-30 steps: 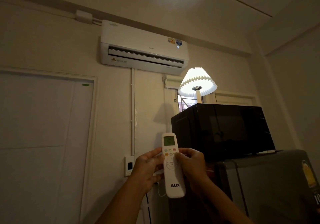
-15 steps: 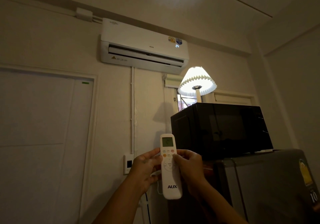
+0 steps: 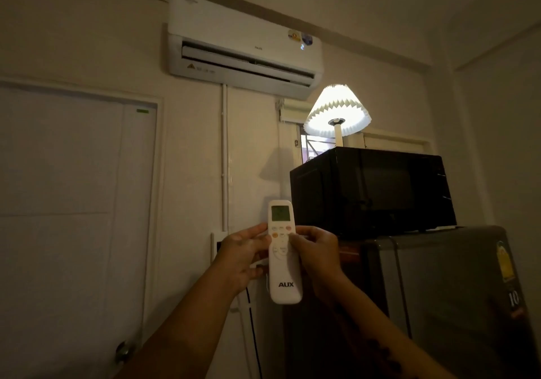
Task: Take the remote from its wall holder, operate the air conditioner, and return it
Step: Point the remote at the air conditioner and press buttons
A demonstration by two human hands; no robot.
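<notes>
A white AUX remote (image 3: 285, 279) is held upright in front of me, its small screen lit at the top. My left hand (image 3: 243, 258) grips its left side, thumb by the upper buttons. My right hand (image 3: 317, 254) holds the right side, with its thumb on the keypad. High on the wall hangs the white air conditioner (image 3: 243, 42), flap open and a blue digit glowing on its right end. A white wall plate (image 3: 216, 247) sits behind my left hand; I cannot tell whether it is the holder.
A black microwave (image 3: 371, 188) sits on a grey fridge (image 3: 456, 305) at the right, with a lit pleated lamp (image 3: 336, 112) on top. A white door (image 3: 73, 217) with a knob (image 3: 124, 351) fills the left. A pipe cover (image 3: 224, 159) runs down the wall.
The view has dipped slightly, so the air conditioner sits higher in frame. Both hands and the remote have stayed together. The blue display now shows one digit where two showed before.
</notes>
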